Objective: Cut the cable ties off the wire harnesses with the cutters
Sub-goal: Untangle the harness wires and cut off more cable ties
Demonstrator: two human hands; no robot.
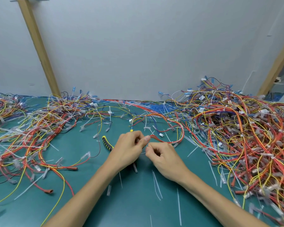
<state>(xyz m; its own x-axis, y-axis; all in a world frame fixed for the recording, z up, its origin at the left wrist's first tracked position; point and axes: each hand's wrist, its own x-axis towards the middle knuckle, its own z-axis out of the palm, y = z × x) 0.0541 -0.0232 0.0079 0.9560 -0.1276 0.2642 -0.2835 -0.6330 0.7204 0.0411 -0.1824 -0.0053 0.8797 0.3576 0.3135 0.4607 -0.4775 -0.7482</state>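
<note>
My left hand (129,148) pinches a red wire harness (172,126) between thumb and fingers at the middle of the green table. The harness loops away to the right and back. My right hand (162,156) sits just below and to the right with curled fingers, pinching something thin and pale close to the harness, probably a cable tie; I cannot make it out clearly. The cutters (107,143), with black and yellow handles, lie on the table under my left hand; only one handle and a yellow tip show.
A big heap of tied harnesses (236,128) fills the right side. Looser wires (39,125) spread over the left and back. Cut white tie strips (156,182) litter the green mat (138,202). A grey wall with wooden posts stands behind.
</note>
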